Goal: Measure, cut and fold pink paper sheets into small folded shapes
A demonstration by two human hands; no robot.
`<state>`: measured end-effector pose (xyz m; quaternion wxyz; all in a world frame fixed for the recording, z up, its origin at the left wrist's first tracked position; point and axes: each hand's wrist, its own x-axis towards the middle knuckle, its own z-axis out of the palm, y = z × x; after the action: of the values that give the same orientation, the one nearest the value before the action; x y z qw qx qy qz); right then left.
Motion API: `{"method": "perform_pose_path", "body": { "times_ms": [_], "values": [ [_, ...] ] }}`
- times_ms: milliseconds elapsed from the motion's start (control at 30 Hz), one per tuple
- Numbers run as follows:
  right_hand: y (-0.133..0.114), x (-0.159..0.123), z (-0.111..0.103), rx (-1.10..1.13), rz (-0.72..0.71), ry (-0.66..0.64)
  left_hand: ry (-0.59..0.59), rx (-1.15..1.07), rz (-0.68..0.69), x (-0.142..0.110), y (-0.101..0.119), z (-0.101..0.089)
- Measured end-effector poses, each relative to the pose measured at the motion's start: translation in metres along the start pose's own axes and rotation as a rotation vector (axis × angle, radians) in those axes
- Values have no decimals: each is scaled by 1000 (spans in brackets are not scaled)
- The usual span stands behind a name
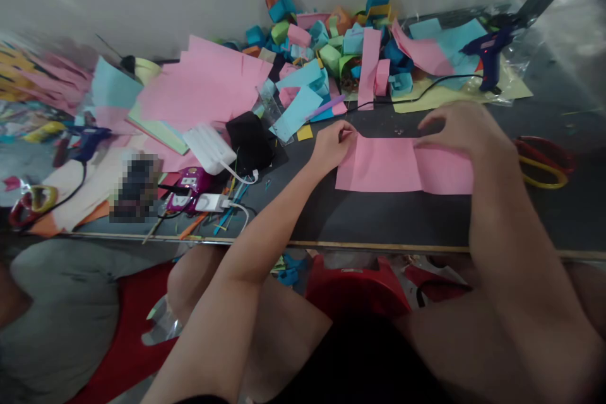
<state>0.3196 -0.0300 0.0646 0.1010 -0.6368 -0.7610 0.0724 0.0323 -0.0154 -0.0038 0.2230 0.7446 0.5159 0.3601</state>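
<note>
A pink sheet of paper lies lengthwise on the dark table in front of me, with upright crease lines across it. At its upper left corner my left hand is closed, thumb and fingers pinching the edge. My right hand arches over the right part of the sheet, thumb and forefinger apart, fingertips at its top edge. The hand and forearm cover the sheet's right end. Just right of that forearm lie scissors with red and yellow handles.
Folded coloured paper pieces are heaped along the wall. A blue glue gun stands back right, its cord running left. Leftward are large pink sheets, a white charger, a purple power strip, and another glue gun. Someone sits at the left.
</note>
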Motion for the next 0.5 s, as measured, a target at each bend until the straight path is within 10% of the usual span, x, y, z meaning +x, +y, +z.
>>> {"method": "perform_pose_path", "body": {
  "times_ms": [167,500],
  "values": [
    [-39,9,38,550,-184,171,-15,-94,69,-4,6,6],
    [-63,5,48,872,-178,-125,-45,-314,31,-6,3,12]
  ]
}}
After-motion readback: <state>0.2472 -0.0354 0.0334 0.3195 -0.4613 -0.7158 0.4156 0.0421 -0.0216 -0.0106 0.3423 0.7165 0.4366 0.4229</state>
